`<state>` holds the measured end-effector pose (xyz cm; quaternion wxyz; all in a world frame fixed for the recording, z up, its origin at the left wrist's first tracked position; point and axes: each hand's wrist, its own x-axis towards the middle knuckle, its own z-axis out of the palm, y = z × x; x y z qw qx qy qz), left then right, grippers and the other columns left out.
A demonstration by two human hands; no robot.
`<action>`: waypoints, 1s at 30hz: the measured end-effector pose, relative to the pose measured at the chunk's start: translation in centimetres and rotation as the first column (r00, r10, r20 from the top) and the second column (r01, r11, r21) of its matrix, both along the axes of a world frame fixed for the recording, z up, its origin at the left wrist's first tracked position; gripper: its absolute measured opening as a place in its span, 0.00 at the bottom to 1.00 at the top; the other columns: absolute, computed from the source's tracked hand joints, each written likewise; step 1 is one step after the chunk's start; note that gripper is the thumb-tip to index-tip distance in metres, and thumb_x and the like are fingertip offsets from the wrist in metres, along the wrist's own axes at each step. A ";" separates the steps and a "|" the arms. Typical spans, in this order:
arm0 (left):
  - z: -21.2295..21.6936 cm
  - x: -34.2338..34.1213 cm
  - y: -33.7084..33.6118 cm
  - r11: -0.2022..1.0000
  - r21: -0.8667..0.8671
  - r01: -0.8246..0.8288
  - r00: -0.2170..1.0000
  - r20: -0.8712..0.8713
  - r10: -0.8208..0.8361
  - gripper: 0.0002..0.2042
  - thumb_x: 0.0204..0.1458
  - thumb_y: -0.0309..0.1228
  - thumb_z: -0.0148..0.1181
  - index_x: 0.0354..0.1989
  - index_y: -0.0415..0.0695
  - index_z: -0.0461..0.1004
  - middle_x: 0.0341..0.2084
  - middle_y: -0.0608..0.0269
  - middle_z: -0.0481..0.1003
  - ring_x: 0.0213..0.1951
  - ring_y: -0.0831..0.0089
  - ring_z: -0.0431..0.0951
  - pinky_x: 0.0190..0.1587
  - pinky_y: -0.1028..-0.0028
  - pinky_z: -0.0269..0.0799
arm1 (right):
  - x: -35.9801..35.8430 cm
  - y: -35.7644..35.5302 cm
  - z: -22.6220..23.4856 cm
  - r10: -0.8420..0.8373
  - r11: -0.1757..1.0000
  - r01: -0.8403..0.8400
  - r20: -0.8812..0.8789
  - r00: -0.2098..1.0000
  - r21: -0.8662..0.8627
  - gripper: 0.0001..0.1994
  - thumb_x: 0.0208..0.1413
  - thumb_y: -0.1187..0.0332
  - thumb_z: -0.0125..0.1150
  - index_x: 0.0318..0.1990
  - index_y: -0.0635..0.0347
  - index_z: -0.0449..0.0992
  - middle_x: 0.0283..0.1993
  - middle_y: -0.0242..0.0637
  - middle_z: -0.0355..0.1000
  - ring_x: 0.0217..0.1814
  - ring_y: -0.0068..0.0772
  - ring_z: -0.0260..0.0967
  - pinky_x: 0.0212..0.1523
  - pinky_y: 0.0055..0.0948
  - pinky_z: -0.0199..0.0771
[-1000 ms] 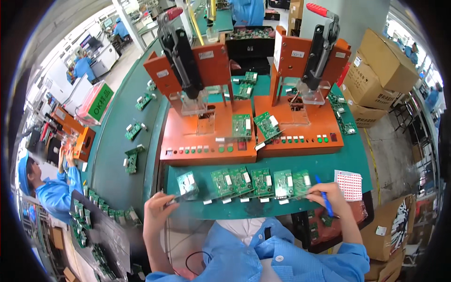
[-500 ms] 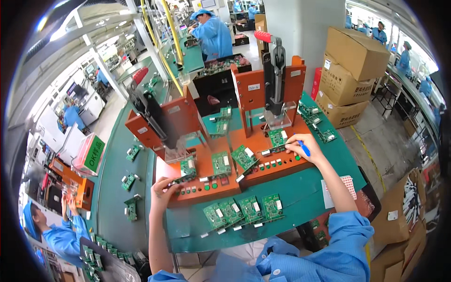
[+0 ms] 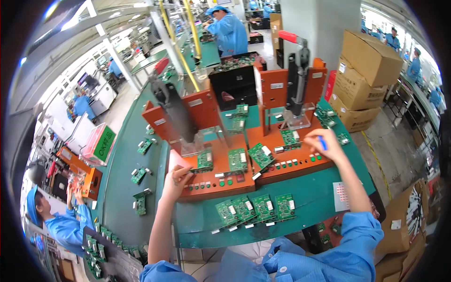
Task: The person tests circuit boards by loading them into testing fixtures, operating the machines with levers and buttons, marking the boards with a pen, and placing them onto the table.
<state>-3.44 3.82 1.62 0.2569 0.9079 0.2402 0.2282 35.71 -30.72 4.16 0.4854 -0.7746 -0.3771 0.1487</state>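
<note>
Gleaming green circuit board, white connector

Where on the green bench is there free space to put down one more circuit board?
Bare green mat lies between the row of boards and the white sheet, and in the near left corner beside the left hand's forearm. The orange fixtures are crowded with boards and buttons; the right hand rests there.

Green circuit boards, orange test fixtures, blue pen, green bench.
</note>
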 end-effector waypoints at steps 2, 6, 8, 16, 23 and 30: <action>0.1 0.7 -0.3 0.999 -0.030 0.033 0.999 0.012 -0.032 0.14 0.53 0.26 0.67 0.48 0.42 0.81 0.32 0.56 0.76 0.32 0.68 0.74 0.37 0.70 0.70 | 1.9 -2.0 1.4 -0.112 0.979 0.073 0.203 0.973 0.190 0.10 0.61 0.61 0.64 0.37 0.58 0.81 0.19 0.29 0.73 0.18 0.14 0.67 0.17 0.16 0.59; 0.9 0.6 -0.7 1.000 0.005 -0.005 0.997 -0.083 0.006 0.14 0.54 0.27 0.65 0.50 0.41 0.79 0.38 0.55 0.75 0.37 0.64 0.77 0.41 0.69 0.73 | 3.5 0.1 9.4 -0.325 0.846 0.160 0.253 0.911 0.509 0.13 0.65 0.59 0.60 0.39 0.60 0.79 0.22 0.28 0.73 0.17 0.11 0.60 0.17 0.15 0.55; 0.8 0.0 0.0 0.997 0.074 -0.014 0.993 -0.119 0.023 0.15 0.55 0.26 0.64 0.51 0.41 0.78 0.39 0.55 0.75 0.38 0.64 0.77 0.42 0.69 0.73 | 3.6 2.9 14.1 -0.395 0.779 0.159 0.276 0.876 0.607 0.14 0.64 0.59 0.60 0.41 0.62 0.80 0.25 0.28 0.74 0.21 0.13 0.65 0.22 0.16 0.63; 15.1 3.5 4.5 0.935 0.031 -0.354 0.741 0.619 0.260 0.18 0.65 0.39 0.56 0.52 0.35 0.77 0.40 0.58 0.80 0.40 0.75 0.76 0.43 0.79 0.68 | 6.6 11.2 21.5 0.247 0.816 -0.001 -0.346 0.905 0.578 0.24 0.58 0.52 0.66 0.51 0.64 0.78 0.43 0.48 0.80 0.36 0.26 0.79 0.35 0.22 0.78; 25.1 10.8 9.7 0.640 -0.684 0.349 0.902 0.430 -0.033 0.36 0.64 0.60 0.42 0.57 0.33 0.71 0.45 0.51 0.80 0.44 0.66 0.80 0.54 0.67 0.73 | -3.3 5.3 17.5 -0.206 0.777 -0.123 0.434 0.877 0.617 0.16 0.61 0.70 0.63 0.56 0.63 0.75 0.52 0.45 0.78 0.50 0.29 0.77 0.56 0.29 0.73; 26.4 8.4 0.3 0.890 -0.216 0.401 0.664 0.738 -0.120 0.18 0.66 0.36 0.53 0.56 0.35 0.72 0.43 0.56 0.79 0.45 0.72 0.79 0.54 0.71 0.72 | -4.7 1.2 10.4 -0.233 0.781 -0.244 0.631 0.740 0.574 0.13 0.57 0.77 0.65 0.50 0.61 0.77 0.58 0.45 0.75 0.64 0.38 0.70 0.66 0.35 0.64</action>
